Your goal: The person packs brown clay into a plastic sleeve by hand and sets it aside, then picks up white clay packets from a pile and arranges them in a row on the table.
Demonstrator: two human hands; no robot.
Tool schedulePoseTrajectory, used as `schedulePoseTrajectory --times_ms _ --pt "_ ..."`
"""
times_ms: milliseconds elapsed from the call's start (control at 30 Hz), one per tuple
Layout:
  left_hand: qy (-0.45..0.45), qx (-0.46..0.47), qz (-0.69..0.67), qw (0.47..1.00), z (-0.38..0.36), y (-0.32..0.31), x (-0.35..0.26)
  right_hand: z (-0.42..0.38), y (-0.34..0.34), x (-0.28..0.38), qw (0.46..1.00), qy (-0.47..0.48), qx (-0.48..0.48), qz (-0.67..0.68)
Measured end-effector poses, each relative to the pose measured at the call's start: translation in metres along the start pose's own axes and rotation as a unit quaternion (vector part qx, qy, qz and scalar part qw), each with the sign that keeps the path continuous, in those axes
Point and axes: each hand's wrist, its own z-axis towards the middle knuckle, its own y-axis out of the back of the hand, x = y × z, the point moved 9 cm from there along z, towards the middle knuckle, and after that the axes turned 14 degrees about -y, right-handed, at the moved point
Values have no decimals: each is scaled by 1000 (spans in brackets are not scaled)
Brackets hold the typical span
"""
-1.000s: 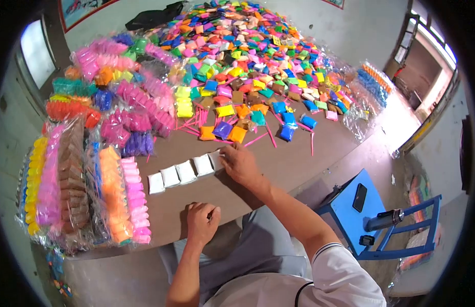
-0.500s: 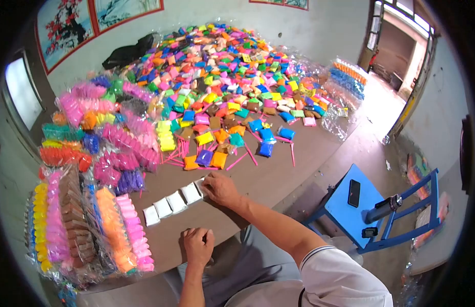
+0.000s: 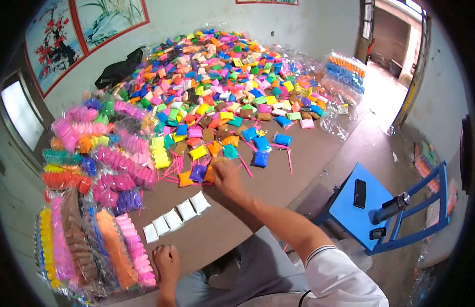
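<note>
Several white packets [image 3: 172, 219] lie in a slanting row on the brown table [image 3: 278, 174]. Beyond their right end, my right hand [image 3: 227, 176] reaches over an orange packet [image 3: 210, 175], beside a purple packet [image 3: 198, 173]; its fingertips are partly hidden, so a grip cannot be made out. My left hand [image 3: 167, 261] rests at the table's near edge, below the left end of the white row, with its fingers curled in and nothing visible in them. Pink sticks [image 3: 245, 166] lie under and around the nearest coloured packets.
A large heap of coloured packets [image 3: 217, 77] covers the table's far side. Bagged strips of packets [image 3: 74, 240] line the left. At the right stands a blue chair [image 3: 357, 204] with a phone [image 3: 359, 193] and a dark bottle [image 3: 392, 207] on it.
My right hand has left the white row and moved forward to the orange packet. My left hand has shifted left and nearer the edge. The view has tilted slightly.
</note>
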Motion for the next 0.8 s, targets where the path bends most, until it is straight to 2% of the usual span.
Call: schedulePoseTrajectory --times_ms 67,133,200,333,400,500,533,600,633,700,733,767,800 --pt "-92 -47 117 988 3 3 -34 40 -1 -26 990 -62 74 -101" --pt "-98 -33 139 985 5 1 -39 88 -5 -52 988 -18 98 -115" --pt "-85 -48 128 987 6 5 -40 125 -19 -84 976 -61 153 -142" --pt "-95 -2 150 984 6 -4 -33 175 -42 -131 973 -24 136 -184" --pt "-101 -3 165 981 -2 -8 -29 192 -56 -133 982 40 100 -152" --pt "-77 47 166 982 -14 -17 -14 208 -82 -135 980 68 124 -142" --pt "-79 40 182 979 -12 -15 -19 213 -89 -140 980 65 126 -140" --pt "-81 39 198 976 -4 -11 -28 219 -109 -166 955 -4 185 -231" --pt "-107 24 203 973 15 -2 -48 223 -103 -165 955 -8 187 -231" --pt "-131 14 206 969 26 7 -63 240 -40 -166 993 -80 18 -89" --pt "-98 48 191 975 25 2 -56 252 -33 -210 981 -95 -70 -154" --pt "-65 82 175 979 24 -4 -49 257 -14 -229 979 -126 -69 -147" --pt "-63 85 171 980 25 -3 -51 263 -7 -245 972 -123 0 -198"
